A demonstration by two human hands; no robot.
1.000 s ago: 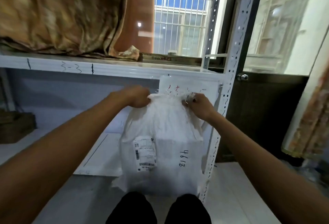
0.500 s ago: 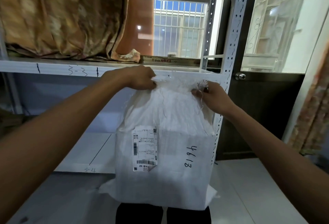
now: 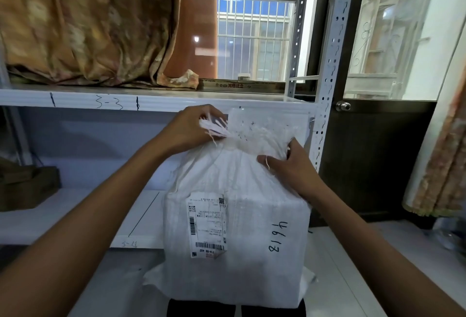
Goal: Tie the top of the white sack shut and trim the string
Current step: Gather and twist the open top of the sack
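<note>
Upright white sack (image 3: 237, 228) (neck upward)

shelf beam (image 3: 161, 102) close behind white sack (image 3: 252, 190) top | slotted upright (image 3: 330, 69) just right | open room left

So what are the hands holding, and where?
Both hold the white sack at its gathered top: the left hand grips the frayed end, the right hand the fabric just below.

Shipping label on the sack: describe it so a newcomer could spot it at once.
In front of the white metal shelving is a white sack, its top bunched. On the sack's front face, left of centre, sits a rectangular paper shipping label. Unlike the handwritten 4618 to its right, it is printed, with barcodes.
</note>
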